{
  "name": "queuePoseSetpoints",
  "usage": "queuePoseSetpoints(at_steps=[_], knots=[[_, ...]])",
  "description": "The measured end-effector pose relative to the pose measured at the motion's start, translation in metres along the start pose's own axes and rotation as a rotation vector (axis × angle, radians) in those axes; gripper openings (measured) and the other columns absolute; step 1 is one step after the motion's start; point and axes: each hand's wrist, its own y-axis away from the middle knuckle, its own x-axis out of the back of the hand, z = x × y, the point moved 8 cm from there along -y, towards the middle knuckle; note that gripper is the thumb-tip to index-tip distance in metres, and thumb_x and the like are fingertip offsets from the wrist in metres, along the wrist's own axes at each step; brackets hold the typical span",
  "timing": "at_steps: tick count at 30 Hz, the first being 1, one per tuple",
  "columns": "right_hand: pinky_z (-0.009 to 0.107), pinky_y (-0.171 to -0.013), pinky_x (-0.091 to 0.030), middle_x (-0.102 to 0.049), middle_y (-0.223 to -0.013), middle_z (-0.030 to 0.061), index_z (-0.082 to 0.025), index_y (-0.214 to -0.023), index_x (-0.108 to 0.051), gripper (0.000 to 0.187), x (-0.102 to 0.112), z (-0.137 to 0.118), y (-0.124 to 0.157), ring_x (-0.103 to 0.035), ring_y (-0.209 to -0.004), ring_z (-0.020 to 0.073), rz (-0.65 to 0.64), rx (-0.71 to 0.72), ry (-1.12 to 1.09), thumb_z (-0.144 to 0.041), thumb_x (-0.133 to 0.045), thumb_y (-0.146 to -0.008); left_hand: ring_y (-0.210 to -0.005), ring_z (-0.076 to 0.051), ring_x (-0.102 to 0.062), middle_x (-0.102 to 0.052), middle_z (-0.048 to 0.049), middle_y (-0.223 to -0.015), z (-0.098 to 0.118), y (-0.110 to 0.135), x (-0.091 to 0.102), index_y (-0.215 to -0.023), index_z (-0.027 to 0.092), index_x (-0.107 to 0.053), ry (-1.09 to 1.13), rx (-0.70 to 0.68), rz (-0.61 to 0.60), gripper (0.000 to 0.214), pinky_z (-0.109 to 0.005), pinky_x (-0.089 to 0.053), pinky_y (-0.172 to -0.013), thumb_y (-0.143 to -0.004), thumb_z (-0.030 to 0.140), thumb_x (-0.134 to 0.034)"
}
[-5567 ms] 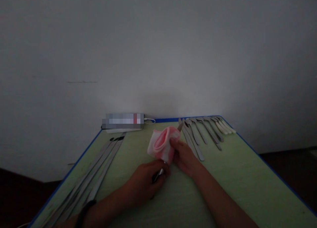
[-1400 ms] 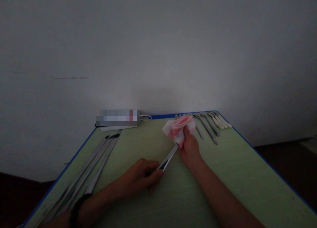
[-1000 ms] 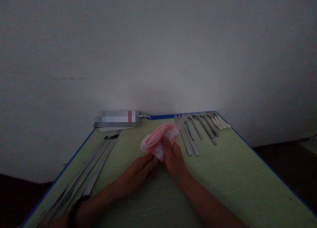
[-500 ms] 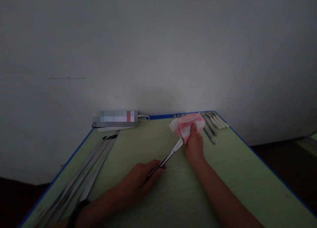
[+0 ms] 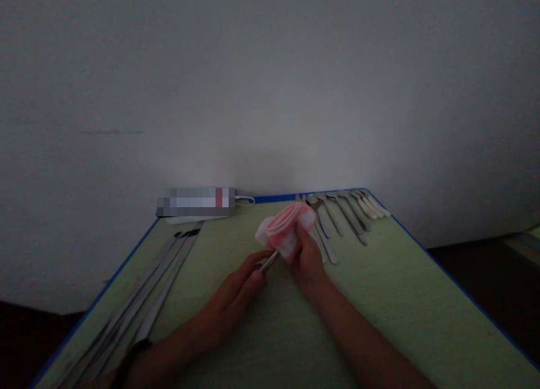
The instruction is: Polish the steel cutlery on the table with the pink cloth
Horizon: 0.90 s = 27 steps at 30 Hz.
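Observation:
My left hand pinches the near end of a slim metal utensil low over the green table. My right hand grips a bunched pink and white cloth wrapped around the utensil's far part. The covered end of the utensil is hidden inside the cloth. Both hands are close together near the table's middle.
A row of several metal utensils, some with white handles, lies at the far right edge. Long metal strips lie along the left edge. A flat blurred box with a cable sits against the wall at the back.
My right hand has slid the cloth back along the utensil toward my left hand, covering most of the shaft that showed half a second ago. The left hand has shifted slightly forward.

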Motion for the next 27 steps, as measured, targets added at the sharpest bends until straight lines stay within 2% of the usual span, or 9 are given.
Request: queuePoseSetpoints(at_steps=[2,4,9,12,15,18,20,22,27], knots=[[0.025,-0.071,-0.048,-0.065,-0.072,-0.0016,-0.02,-0.081,-0.061,0.017,0.001,-0.003,-0.006,-0.06,-0.074,0.0138,0.034,-0.015,-0.206,-0.034,-0.06,-0.073,-0.085,-0.019,-0.059,-0.06,-0.0036,-0.094,0.005,0.002,0.0,-0.134,0.025,-0.03,-0.041,-0.017,0.01,0.04,-0.03,-0.046,-0.075,-0.095,0.037,-0.029],[0.025,-0.073,-0.049,-0.067,-0.076,-0.0017,-0.02,-0.083,-0.061,0.015,0.0,-0.005,-0.008,-0.061,-0.074,0.0133,0.049,-0.041,-0.301,-0.03,-0.059,-0.073,-0.072,-0.017,-0.058,-0.059,-0.001,-0.084,0.008,0.003,-0.004,-0.134,0.025,-0.024,-0.093,-0.032,-0.006,0.042,-0.028,-0.046,-0.067,-0.094,0.034,-0.033],[0.022,-0.054,-0.047,-0.062,-0.064,-0.0033,-0.02,-0.075,-0.058,0.005,-0.003,-0.003,-0.005,-0.058,-0.061,0.0123,0.044,-0.109,-0.344,-0.024,-0.057,-0.073,-0.072,-0.015,-0.058,-0.058,-0.0012,-0.09,0.005,0.001,-0.012,-0.129,0.028,-0.025,-0.184,-0.068,-0.013,0.04,-0.029,-0.046,-0.068,-0.091,0.023,-0.038],[0.021,-0.047,-0.043,-0.056,-0.055,-0.0056,-0.02,-0.068,-0.052,0.009,0.005,0.001,-0.005,-0.052,-0.05,0.0106,0.098,-0.17,-0.365,-0.027,-0.054,-0.074,-0.069,-0.014,-0.057,-0.056,-0.0006,-0.088,0.002,-0.001,-0.01,-0.129,0.026,-0.022,-0.165,-0.077,0.027,0.041,-0.027,-0.046,-0.065,-0.091,0.02,-0.037],[0.024,-0.046,-0.043,-0.052,-0.052,-0.0056,-0.021,-0.066,-0.048,0.016,0.008,0.002,-0.005,-0.046,-0.043,0.0102,0.105,-0.226,-0.393,-0.033,-0.047,-0.076,-0.069,-0.013,-0.057,-0.057,-0.0011,-0.092,0.002,0.0,-0.01,-0.125,0.025,-0.027,-0.136,-0.084,0.011,0.038,-0.026,-0.047,-0.064,-0.09,0.022,-0.04],[0.026,-0.049,-0.045,-0.047,-0.049,-0.0051,-0.02,-0.065,-0.046,0.023,0.008,0.002,-0.003,-0.043,-0.04,0.0099,0.082,-0.272,-0.382,-0.039,-0.042,-0.077,-0.067,-0.013,-0.058,-0.061,-0.0009,-0.092,0.004,0.002,-0.014,-0.116,0.024,-0.039,-0.197,-0.063,-0.056,0.031,-0.026,-0.048,-0.062,-0.086,0.024,-0.048],[0.026,-0.05,-0.045,-0.045,-0.047,-0.0054,-0.02,-0.063,-0.045,0.026,0.006,0.003,-0.002,-0.04,-0.039,0.0092,0.058,-0.291,-0.366,-0.041,-0.042,-0.077,-0.074,-0.016,-0.06,-0.062,-0.0018,-0.094,0.007,0.002,-0.017,-0.111,0.024,-0.045,-0.254,-0.077,-0.085,0.029,-0.029,-0.05,-0.068,-0.083,0.022,-0.052],[0.026,-0.049,-0.045,-0.043,-0.046,-0.0058,-0.021,-0.061,-0.044,0.026,0.004,0.003,-0.001,-0.039,-0.038,0.0089,0.03,-0.291,-0.353,-0.043,-0.044,-0.076,-0.09,-0.02,-0.059,-0.061,-0.0048,-0.102,0.012,0.002,-0.017,-0.11,0.023,-0.048,-0.317,-0.127,-0.07,0.03,-0.034,-0.05,-0.08,-0.08,0.02,-0.054],[0.026,-0.048,-0.044,-0.047,-0.048,-0.0061,-0.021,-0.065,-0.046,0.022,0.004,0.003,-0.003,-0.04,-0.039,0.0093,0.033,-0.267,-0.341,-0.041,-0.045,-0.074,-0.123,-0.026,-0.041,-0.052,-0.0097,-0.127,0.013,0.0,-0.019,-0.117,0.019,-0.05,-0.521,-0.227,-0.04,0.033,-0.044,-0.035,-0.104,-0.084,0.023,-0.052]])
